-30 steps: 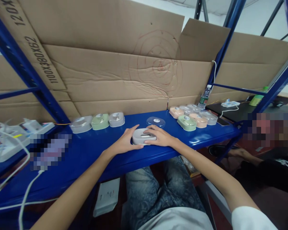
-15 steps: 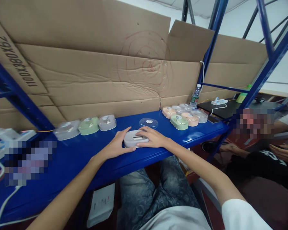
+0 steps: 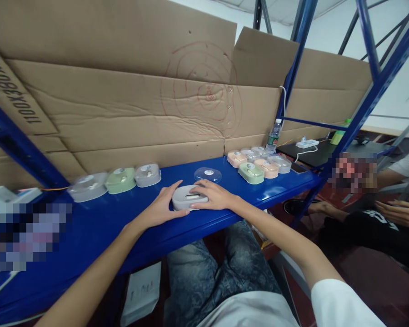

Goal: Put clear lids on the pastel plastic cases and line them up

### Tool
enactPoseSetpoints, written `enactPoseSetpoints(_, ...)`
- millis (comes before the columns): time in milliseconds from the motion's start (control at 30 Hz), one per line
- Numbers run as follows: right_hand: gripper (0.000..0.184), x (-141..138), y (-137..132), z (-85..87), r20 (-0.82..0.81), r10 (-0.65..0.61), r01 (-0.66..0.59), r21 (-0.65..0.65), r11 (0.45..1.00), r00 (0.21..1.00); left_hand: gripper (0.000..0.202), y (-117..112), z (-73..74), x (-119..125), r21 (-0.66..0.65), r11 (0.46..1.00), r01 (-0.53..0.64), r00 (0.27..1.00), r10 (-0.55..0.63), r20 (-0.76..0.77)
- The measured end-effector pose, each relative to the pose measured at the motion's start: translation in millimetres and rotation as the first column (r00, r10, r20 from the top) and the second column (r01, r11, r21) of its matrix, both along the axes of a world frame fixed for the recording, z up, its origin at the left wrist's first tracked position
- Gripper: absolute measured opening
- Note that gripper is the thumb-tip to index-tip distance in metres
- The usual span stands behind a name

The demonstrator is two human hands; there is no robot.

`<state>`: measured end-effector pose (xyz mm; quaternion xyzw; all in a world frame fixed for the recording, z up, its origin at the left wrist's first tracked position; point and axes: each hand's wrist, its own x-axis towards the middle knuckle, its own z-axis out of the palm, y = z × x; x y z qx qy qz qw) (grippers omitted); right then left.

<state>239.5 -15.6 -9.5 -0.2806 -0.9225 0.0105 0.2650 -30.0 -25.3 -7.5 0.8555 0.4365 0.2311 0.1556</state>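
Note:
A light-grey oval plastic box (image 3: 181, 200) with a dark slot in its top sits on the blue shelf (image 3: 191, 227) in front of me. My left hand (image 3: 161, 206) grips its left side, thumb along the front and fingers toward the back. From the right, my right hand (image 3: 215, 195) lies over the box's top and right end, covering part of it. Just behind the box rests a clear oval lid (image 3: 214, 175) with a round white label, apart from both hands.
At left stand a grey box (image 3: 88, 187), a green box (image 3: 120, 181) and another grey box (image 3: 148, 176). Several lidded boxes, including a green one (image 3: 251, 174), group at right beside a water bottle (image 3: 273, 136). Cardboard (image 3: 122, 100) walls the back. Another person's hand (image 3: 402, 212) shows at right.
The view has shifted slightly, so everything sits a little further left in the picture. Both hands keep the same hold on the grey box, and the clear lid stays in place.

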Motion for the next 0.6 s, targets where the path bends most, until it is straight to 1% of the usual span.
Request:
enactPoseSetpoints(200,0.055,-0.1,-1.5,1.1,0.003,-0.011,0.011,-0.001,1.000,1.000,0.109,1.6,-1.7,-1.2,0.013,1.000,0.019,1.000,-0.019,0.001)
enactPoseSetpoints(600,0.056,0.4,-1.1,-0.2,-0.012,-0.013,0.013,0.010,1.000,1.000,0.109,-0.3,0.2,-0.1,-0.001,1.000,0.004,1.000,-0.004,0.004)
